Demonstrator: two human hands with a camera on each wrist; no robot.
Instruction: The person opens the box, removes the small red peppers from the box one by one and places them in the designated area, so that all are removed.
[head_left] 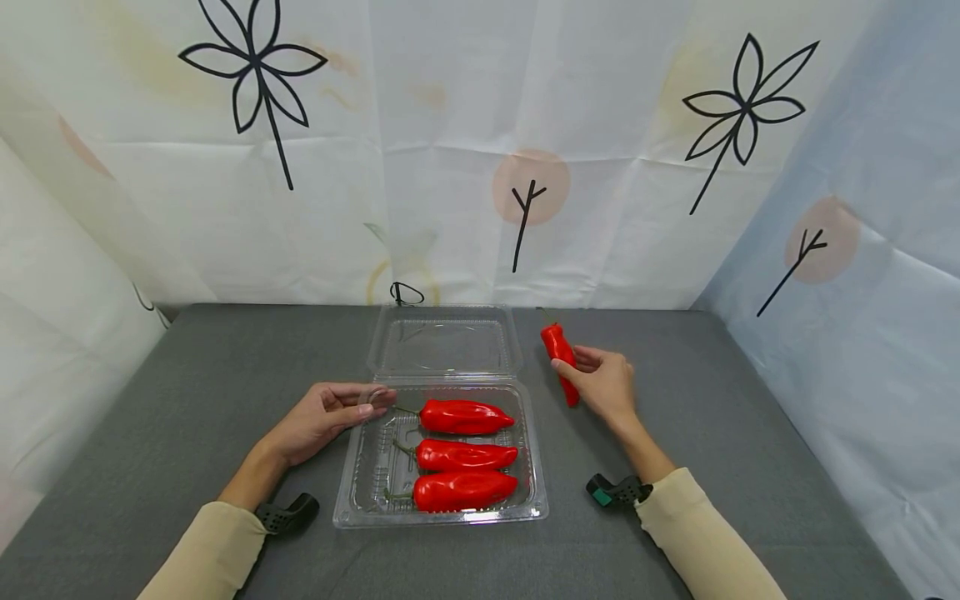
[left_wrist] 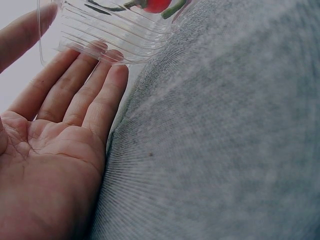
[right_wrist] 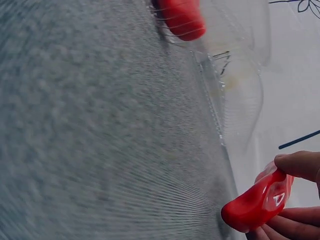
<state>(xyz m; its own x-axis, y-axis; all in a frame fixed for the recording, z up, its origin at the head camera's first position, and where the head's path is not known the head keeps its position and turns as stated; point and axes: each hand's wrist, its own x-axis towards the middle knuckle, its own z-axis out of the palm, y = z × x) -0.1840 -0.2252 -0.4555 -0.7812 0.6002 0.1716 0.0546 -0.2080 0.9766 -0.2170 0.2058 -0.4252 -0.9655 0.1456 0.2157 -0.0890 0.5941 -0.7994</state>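
A clear plastic container (head_left: 347, 500) lies on the grey cloth with its lid (head_left: 442, 342) folded back. Inside are three red peppers (head_left: 465, 417), lying crosswise in a column with green stems to the left. My left hand (head_left: 322, 421) holds the container's upper left edge, thumb over the rim and fingers against the outer wall; in the left wrist view the fingers (left_wrist: 100, 102) look nearly straight. To the right of the container, my right hand (head_left: 603, 383) pinches another red pepper (head_left: 557, 343) between thumb and fingers, its stem pointing away. The right wrist view shows the glossy pepper's blunt tip (right_wrist: 250, 207).
Grey cloth (head_left: 225, 375) covers the table around the container. A white printed curtain (head_left: 450, 125) stands behind the table's far edge, and more fabric (head_left: 862, 358) closes off the right side. Dark straps (head_left: 288, 512) sit on both wrists.
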